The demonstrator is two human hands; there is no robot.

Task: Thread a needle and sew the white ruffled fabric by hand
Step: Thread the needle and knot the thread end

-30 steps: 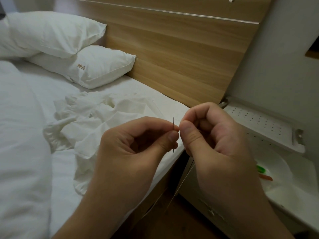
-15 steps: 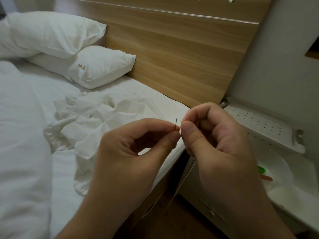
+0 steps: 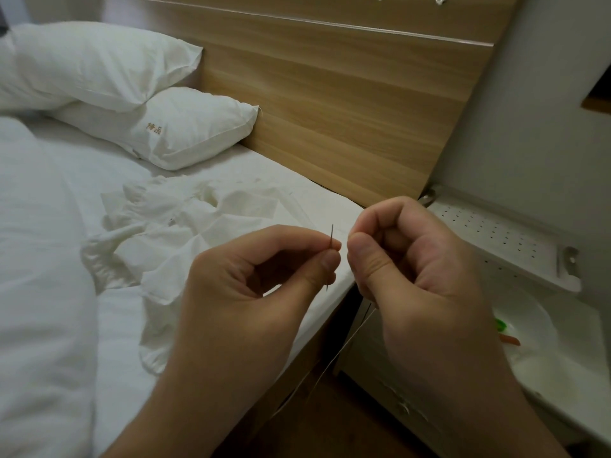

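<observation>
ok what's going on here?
A person is threading a needle. The left hand pinches it upright, while the right hand pinches the thread beside its top end; whether it has passed the eye is too small to tell. The white ruffled fabric lies untouched on the bed.

Wooden headboard [image 3: 330, 104] behind white bed [image 3: 231, 166], pale wall [image 3: 545, 110] right.
</observation>
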